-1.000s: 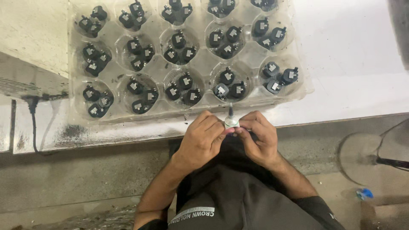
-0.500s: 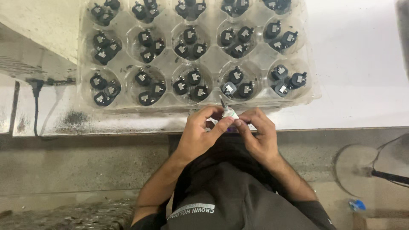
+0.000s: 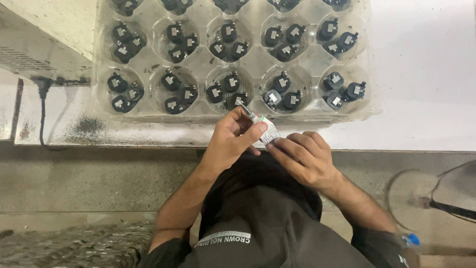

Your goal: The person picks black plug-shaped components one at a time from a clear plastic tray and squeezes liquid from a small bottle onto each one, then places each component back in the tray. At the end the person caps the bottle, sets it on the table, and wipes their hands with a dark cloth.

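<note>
**Both hands close on a small tube at the near edge of the parts tray**

The person's left hand (image 3: 233, 141) is curled shut around a small white tube (image 3: 265, 130) with a thin metal nozzle, thumb and fingers wrapped round its body so that the nozzle points up and to the far left, toward the tray. The right hand (image 3: 305, 159) meets it from the right: its fingertips pinch the tube's near, lower end, which seems to steady the tube while the left hand aims the tip. The tube therefore lies between the two hands, its body held by the left and its tail by the right, with only the nozzle standing free beyond the left thumb.

Just past the nozzle lies a clear plastic tray (image 3: 377, 106) with round pockets, resting on a white worktop (image 3: 426, 59). Each pocket holds about three small black parts (image 3: 282, 94) with pale square faces turned up, which keeps those faces within easy reach of the tip. The nozzle hovers over the tray's near row, between two middle pockets; whether it touches anything cannot be told.

At the far left, a black cable (image 3: 42, 114) hangs down a grey wall. The person's dark shirt (image 3: 267, 223) fills the near foreground.
</note>
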The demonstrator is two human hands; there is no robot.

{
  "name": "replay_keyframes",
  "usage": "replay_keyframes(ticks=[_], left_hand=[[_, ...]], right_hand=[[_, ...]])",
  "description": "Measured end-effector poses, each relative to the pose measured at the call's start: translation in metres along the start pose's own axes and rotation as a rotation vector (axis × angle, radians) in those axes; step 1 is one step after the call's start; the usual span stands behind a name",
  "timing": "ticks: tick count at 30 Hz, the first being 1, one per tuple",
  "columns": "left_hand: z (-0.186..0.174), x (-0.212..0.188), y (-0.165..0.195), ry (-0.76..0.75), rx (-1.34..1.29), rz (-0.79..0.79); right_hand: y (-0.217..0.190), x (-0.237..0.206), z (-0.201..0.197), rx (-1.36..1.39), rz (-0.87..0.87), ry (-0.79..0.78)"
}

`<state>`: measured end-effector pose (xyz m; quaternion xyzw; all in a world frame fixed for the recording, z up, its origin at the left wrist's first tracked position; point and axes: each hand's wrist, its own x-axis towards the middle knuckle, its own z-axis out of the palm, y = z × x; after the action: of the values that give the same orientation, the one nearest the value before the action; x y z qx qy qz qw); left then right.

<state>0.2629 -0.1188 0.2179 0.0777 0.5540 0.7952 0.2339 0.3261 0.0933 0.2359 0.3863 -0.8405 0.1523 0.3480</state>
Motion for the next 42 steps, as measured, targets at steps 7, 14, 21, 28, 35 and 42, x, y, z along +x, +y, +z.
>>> replay_keyframes(ticks=[7, 14, 21, 28, 35, 42], left_hand=[[0.015, -0.019, 0.027, 0.045, 0.434, 0.198], [0.03, -0.035, 0.032, 0.079, 0.287, 0.36], [0.037, -0.042, 0.031, 0.137, 0.424, 0.562], [0.044, -0.047, 0.027, 0.155, 0.765, 0.911], [0.039, -0.043, 0.02, 0.15, 0.916, 1.06], [0.007, -0.029, 0.016, 0.069, -0.056, 0.294]], right_hand=[[0.005, 0.0, -0.004, 0.162, 0.12, -0.196], [-0.024, -0.027, 0.035, 1.143, 0.913, 0.328], [-0.019, -0.059, 0.072, 1.605, 1.114, 0.458], [-0.025, -0.052, 0.082, 1.525, 0.964, 0.608], [-0.031, -0.038, 0.075, 1.501, 1.055, 0.578], [-0.02, -0.024, 0.046, 1.558, 0.865, 0.471]])
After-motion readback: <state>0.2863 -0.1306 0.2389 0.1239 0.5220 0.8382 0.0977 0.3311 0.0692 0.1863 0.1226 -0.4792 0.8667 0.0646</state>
